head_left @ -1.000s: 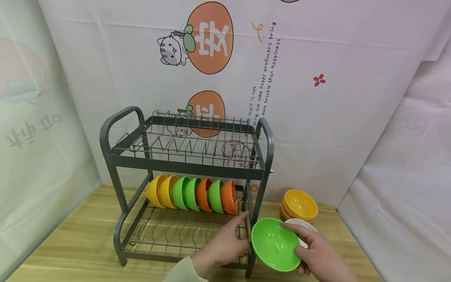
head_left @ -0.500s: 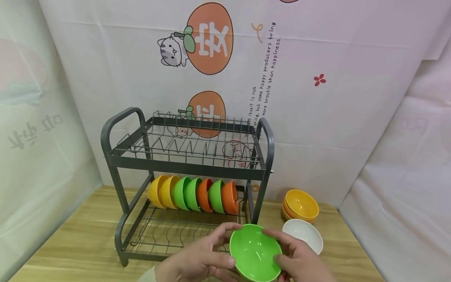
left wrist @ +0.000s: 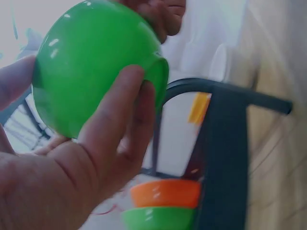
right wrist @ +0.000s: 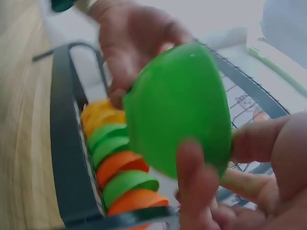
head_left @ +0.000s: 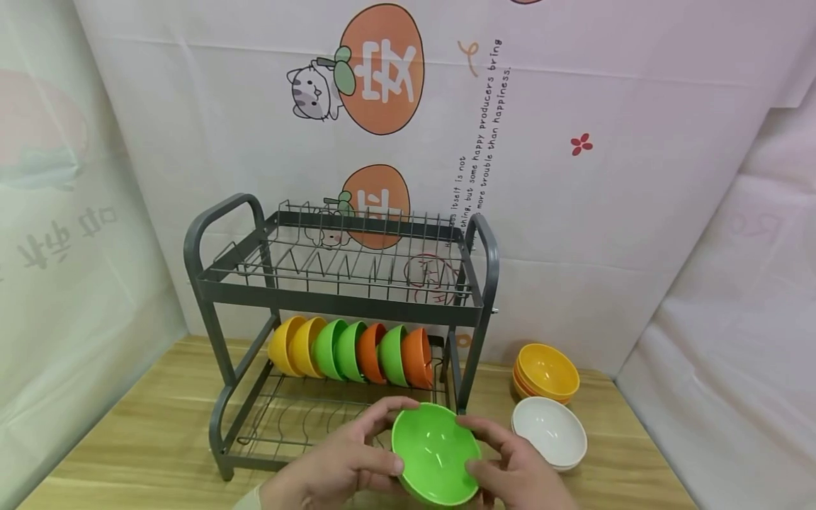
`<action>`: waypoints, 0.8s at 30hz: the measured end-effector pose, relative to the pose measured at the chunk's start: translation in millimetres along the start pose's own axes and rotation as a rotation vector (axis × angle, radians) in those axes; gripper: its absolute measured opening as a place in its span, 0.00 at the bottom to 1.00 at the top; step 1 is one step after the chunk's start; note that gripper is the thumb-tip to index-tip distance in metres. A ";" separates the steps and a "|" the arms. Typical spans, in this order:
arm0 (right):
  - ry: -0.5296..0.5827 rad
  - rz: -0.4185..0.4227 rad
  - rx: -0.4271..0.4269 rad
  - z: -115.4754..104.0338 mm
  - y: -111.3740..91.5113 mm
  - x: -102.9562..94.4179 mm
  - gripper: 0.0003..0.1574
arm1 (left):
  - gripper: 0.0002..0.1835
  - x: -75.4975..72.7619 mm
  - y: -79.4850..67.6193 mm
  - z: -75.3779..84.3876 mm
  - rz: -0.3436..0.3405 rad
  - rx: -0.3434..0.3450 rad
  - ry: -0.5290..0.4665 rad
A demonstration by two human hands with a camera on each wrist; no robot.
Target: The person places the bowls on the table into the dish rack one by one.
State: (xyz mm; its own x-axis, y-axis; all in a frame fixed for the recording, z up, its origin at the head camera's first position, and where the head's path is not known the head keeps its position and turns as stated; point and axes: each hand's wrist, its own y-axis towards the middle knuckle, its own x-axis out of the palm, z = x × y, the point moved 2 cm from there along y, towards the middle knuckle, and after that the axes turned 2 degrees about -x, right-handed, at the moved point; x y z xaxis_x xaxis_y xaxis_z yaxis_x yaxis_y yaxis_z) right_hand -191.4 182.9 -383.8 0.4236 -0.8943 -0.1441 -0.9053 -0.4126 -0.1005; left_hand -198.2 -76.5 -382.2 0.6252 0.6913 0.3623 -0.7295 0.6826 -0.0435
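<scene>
A green bowl (head_left: 436,453) is held between my two hands at the front right of the dish rack, its inside facing up toward the head camera. My left hand (head_left: 344,457) grips its left side; the left wrist view shows the fingers (left wrist: 112,108) under the bowl, by its foot ring. On the opposite side my right hand (head_left: 519,467) pinches the rim, thumb inside and fingers outside. Behind them, a row of yellow, green and orange bowls (head_left: 349,350) stands on edge in the lower tier of the dark grey dish rack (head_left: 338,301).
Right of the rack, a stack of bowls with a yellow one (head_left: 548,370) on top sits on the wooden table (head_left: 121,425). White bowls (head_left: 550,432) stand just in front of that stack. The rack's upper tier (head_left: 357,262) has bare wire dividers. A printed cloth (head_left: 561,212) hangs behind.
The green bowl has moved left, from beside the rack's right leg to in front of it. My left hand has come onto its left side. The white bowls are now uncovered.
</scene>
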 end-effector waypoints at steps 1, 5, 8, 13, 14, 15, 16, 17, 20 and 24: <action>-0.059 0.059 -0.003 -0.9 0.9 0.4 0.34 | 0.38 -1.2 -1.6 3.5 0.031 0.010 0.022; -0.285 0.298 -0.006 -0.5 8.0 2.0 0.36 | 0.40 -8.5 -8.1 20.1 0.198 0.047 0.211; -0.325 0.327 -0.014 5.6 16.2 5.1 0.47 | 0.40 -13.1 -11.5 30.7 0.327 0.057 0.474; -0.344 0.328 -0.024 14.5 27.0 10.4 0.54 | 0.41 -16.3 -8.6 35.1 0.465 0.052 0.822; -0.353 0.343 -0.024 15.1 28.5 11.1 0.54 | 0.41 -16.3 -6.8 34.1 0.478 0.049 0.853; -0.362 0.360 -0.021 15.5 29.8 11.9 0.54 | 0.42 -16.1 -4.6 32.6 0.490 0.049 0.880; -0.369 0.374 -0.019 15.6 30.5 12.3 0.54 | 0.42 -15.6 -2.1 31.1 0.498 0.049 0.902; -0.374 0.384 -0.015 15.6 31.1 12.6 0.54 | 0.42 -14.9 0.4 29.3 0.505 0.049 0.924; -0.376 0.400 -0.006 15.0 31.5 13.4 0.54 | 0.43 -12.8 8.5 22.9 0.511 0.040 0.974; -0.390 0.406 -0.014 14.4 30.6 14.2 0.54 | 0.43 -9.9 19.4 15.7 0.505 0.025 1.038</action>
State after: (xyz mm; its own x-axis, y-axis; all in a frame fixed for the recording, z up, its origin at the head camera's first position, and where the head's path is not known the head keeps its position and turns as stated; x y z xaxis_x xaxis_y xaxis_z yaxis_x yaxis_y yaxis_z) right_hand -212.6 160.1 -403.1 0.0183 -0.8527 -0.5220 -0.9973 -0.0527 0.0513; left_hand -223.0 -73.8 -372.0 0.1788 0.7543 -0.6317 -0.9595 0.2758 0.0577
